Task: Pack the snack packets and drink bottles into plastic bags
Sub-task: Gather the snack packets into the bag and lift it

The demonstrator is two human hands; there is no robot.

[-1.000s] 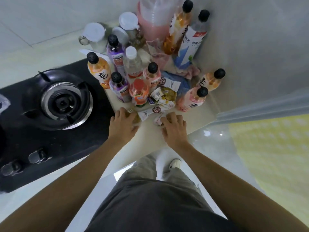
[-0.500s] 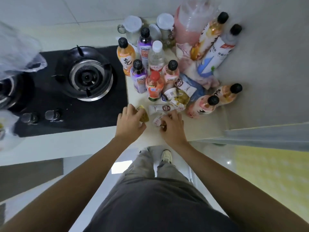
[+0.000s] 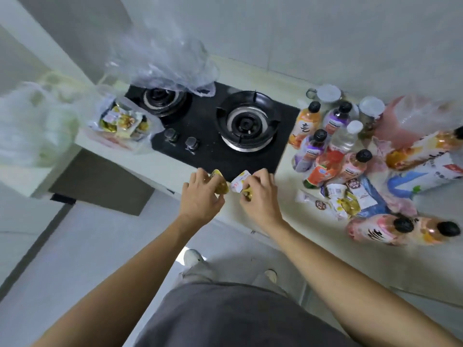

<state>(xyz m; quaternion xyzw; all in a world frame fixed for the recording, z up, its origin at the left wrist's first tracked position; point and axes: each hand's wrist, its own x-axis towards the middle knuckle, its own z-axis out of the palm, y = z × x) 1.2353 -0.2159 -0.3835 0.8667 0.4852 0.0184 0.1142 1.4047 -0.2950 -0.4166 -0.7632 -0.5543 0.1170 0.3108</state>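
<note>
Kitchen worktop [image 3: 288, 186] with stove [image 3: 215, 136]: left hand [image 3: 200, 194] and right hand [image 3: 258, 194] each grasp a snack packet mid-frame, one bag [image 3: 122, 121] left already part-filled, bottles [image 3: 325, 146] and remaining packets [image 3: 338, 199] right still unpacked.

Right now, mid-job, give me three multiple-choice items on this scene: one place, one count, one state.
1. Where is the bag already holding snack packets?
A. left of the stove
B. on the right burner
C. among the bottles

2. How many knobs show on the stove?
A. one
B. two
C. four

3. What is the left hand doing?
A. resting flat
B. gripping a bottle
C. holding a yellow packet

Answers: 1 A, the bag lies on the counter left of the burners. 2 B, two knobs at the front. 3 C, fingers curl round the packet.
</note>
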